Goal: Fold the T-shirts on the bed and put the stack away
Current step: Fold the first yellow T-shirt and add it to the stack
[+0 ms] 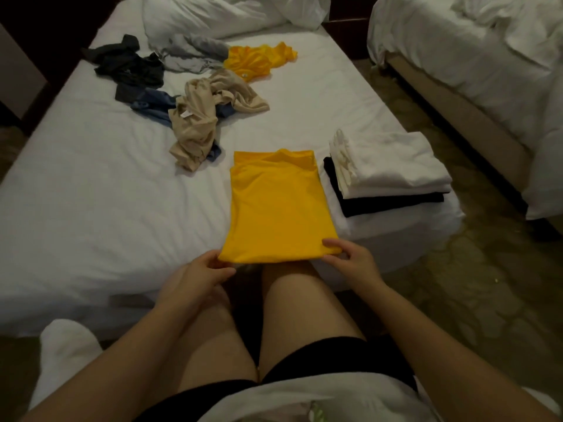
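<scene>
A yellow T-shirt (278, 205), folded into a long narrow rectangle, lies on the white bed (91, 184) in front of me. My left hand (201, 271) pinches its near left corner and my right hand (347, 254) pinches its near right corner. To the right, at the bed's corner, sits a stack of folded shirts (387, 175), white ones on top of a black one. Farther back lie unfolded shirts: beige (207, 114), blue (152, 108), black (128, 67), grey (192, 51) and another yellow one (259, 59).
White pillows (219, 13) are at the head of the bed. A second bed (475, 56) with white bedding stands to the right across a patterned floor (451, 269). My bare knees press against the bed's near edge. A white bundle (65, 357) lies low at the left.
</scene>
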